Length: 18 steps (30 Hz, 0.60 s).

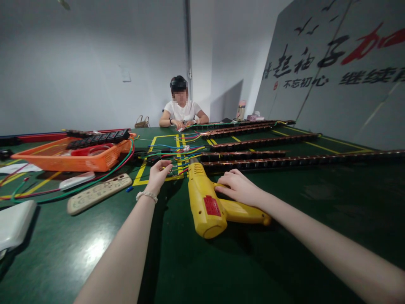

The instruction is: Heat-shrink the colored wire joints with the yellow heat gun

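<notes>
A yellow heat gun (205, 196) with a red label lies on the green table, its nozzle pointing away toward several thin coloured wires (185, 170). My right hand (238, 185) is on the heat gun, fingers curled by the handle where it meets the body. To the left of the nozzle, my left hand (160, 174) pinches thin wire ends between thumb and fingers; exactly which wires is hard to see. Those wires run into long dark strips with copper-coloured edges (247, 164), which stretch off to the right.
An orange basket (91, 162) holding black parts stands at left. A power strip (99, 194), a white device (15, 223) and loose green and red cables lie near it. Yellow tape (141, 182) marks the table (177, 261). Across it, a person (182, 107) handles another strip's end.
</notes>
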Motion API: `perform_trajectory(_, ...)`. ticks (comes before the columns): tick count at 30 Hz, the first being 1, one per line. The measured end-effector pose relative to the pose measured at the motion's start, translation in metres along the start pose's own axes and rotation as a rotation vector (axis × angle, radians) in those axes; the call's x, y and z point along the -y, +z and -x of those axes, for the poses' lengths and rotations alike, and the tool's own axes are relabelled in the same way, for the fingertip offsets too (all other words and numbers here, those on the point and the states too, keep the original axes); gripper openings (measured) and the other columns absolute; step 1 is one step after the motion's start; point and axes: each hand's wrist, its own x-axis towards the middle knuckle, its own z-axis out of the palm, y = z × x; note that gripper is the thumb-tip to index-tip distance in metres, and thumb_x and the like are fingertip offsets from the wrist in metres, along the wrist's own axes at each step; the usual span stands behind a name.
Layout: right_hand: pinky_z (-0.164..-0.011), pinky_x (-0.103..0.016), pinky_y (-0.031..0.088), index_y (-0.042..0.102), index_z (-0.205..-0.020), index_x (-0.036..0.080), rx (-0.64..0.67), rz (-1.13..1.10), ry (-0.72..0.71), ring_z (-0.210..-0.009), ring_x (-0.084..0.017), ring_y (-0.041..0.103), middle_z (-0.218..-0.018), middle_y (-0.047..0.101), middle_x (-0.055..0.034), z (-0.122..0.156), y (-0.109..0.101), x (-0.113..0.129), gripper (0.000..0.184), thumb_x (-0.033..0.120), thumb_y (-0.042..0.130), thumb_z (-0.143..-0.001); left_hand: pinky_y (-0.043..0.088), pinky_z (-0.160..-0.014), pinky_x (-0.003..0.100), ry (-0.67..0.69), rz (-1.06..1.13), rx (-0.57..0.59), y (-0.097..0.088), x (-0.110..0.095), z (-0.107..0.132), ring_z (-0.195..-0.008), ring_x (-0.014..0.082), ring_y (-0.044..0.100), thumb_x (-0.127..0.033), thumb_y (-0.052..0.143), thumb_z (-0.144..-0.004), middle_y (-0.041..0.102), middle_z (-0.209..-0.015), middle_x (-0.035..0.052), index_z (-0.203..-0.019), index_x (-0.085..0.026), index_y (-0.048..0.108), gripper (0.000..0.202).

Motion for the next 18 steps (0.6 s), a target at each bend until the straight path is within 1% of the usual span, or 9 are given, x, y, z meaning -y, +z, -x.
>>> perform_trajectory(4, -0.080, -0.037, 0.029, 0.060, -0.074, 0.016, -0.006, -0.004, 0.005, -0.077, -0.020, 0.052, -0.071, 0.061, -0.0038, 0.010, -0.003, -0.002, 0.037, 0.038, 0.040, -0.096, 0.045, -0.060, 0.025, -0.032, 0.002, 0.014, 0.000, 0.000, -0.001, -0.063, 0.0118, 0.055, -0.042, 0.072, -0.060, 0.067, -0.080, 0.0049, -0.088, -0.014, 0.067, 0.039)
perform_trajectory(7, -0.079, -0.036, 0.030, 0.063, -0.077, 0.016, 0.018, -0.021, -0.010, -0.078, -0.020, 0.053, -0.073, 0.064, -0.0041, 0.017, -0.004, -0.001, 0.035, 0.037, 0.042, -0.095, 0.045, -0.059, 0.025, -0.050, -0.024, 0.017, 0.001, -0.001, -0.001, -0.065, 0.0144, 0.058, -0.044, 0.069, -0.063, 0.068, -0.080, 0.0060, -0.088, -0.015, 0.067, 0.038)
perform_trajectory(10, -0.079, -0.036, 0.031, 0.066, -0.081, 0.017, 0.039, -0.034, -0.021, -0.080, -0.020, 0.055, -0.076, 0.066, -0.0042, 0.025, -0.005, 0.001, 0.033, 0.036, 0.043, -0.095, 0.046, -0.063, 0.027, -0.030, -0.063, -0.003, 0.000, 0.000, -0.001, -0.072, 0.0182, 0.061, -0.043, 0.066, -0.065, 0.069, -0.079, 0.0060, -0.085, -0.016, 0.067, 0.033)
perform_trajectory(13, -0.077, -0.035, 0.033, 0.067, -0.082, 0.017, 0.058, -0.036, -0.025, -0.081, -0.020, 0.056, -0.078, 0.067, -0.0047, 0.030, -0.005, 0.002, 0.031, 0.035, 0.044, -0.095, 0.046, -0.068, 0.028, 0.005, -0.126, -0.063, 0.001, 0.002, -0.004, -0.076, 0.0197, 0.062, -0.039, 0.061, -0.068, 0.068, -0.072, 0.0049, -0.081, -0.016, 0.066, 0.027)
perform_trajectory(16, -0.070, -0.032, 0.035, 0.067, -0.078, 0.017, 0.062, -0.039, -0.037, -0.076, -0.019, 0.056, -0.074, 0.066, -0.0043, 0.034, -0.005, 0.002, 0.030, 0.034, 0.047, -0.094, 0.045, -0.072, 0.030, 0.078, -0.239, -0.107, 0.011, -0.004, -0.013, -0.075, 0.0194, 0.061, -0.035, 0.055, -0.072, 0.067, -0.071, 0.0034, -0.079, -0.018, 0.065, 0.021)
perform_trajectory(18, -0.067, -0.031, 0.035, 0.067, -0.077, 0.017, 0.049, -0.033, -0.044, -0.074, -0.019, 0.056, -0.072, 0.065, -0.0042, 0.037, -0.005, 0.003, 0.030, 0.034, 0.048, -0.093, 0.044, -0.074, 0.030, 0.177, -0.319, -0.074, 0.028, -0.015, -0.023, -0.075, 0.0192, 0.060, -0.033, 0.054, -0.072, 0.067, -0.073, 0.0031, -0.076, -0.018, 0.065, 0.018)
